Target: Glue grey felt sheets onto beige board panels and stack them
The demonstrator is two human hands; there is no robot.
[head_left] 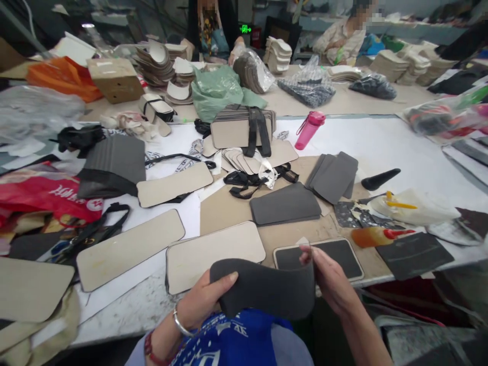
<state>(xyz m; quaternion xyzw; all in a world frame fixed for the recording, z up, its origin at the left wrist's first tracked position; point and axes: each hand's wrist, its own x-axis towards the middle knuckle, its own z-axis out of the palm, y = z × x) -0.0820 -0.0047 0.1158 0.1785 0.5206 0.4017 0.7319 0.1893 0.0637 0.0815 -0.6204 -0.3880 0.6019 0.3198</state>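
Note:
Between my two hands a dark grey rounded panel (267,290) is bent into a curve, just off the table's front edge. My left hand (204,300) grips its left end, thumb on top. At the right end, my right hand (330,277) has its fingers closed round the panel's upturned edge. Just beyond lies a dark panel with a beige border (345,256), partly hidden by my right hand. A beige rounded panel (217,251) rests to the left of it. Farther back sits a stack of dark grey panels (285,203).
A glue bottle with a red tip (369,237) lies at right, near a yellow brush (400,204) on a whitish container. A pink water bottle (309,129) stands farther back. Strapped beige panels (232,133) and a green bag (217,86) are behind. Two people are across the table.

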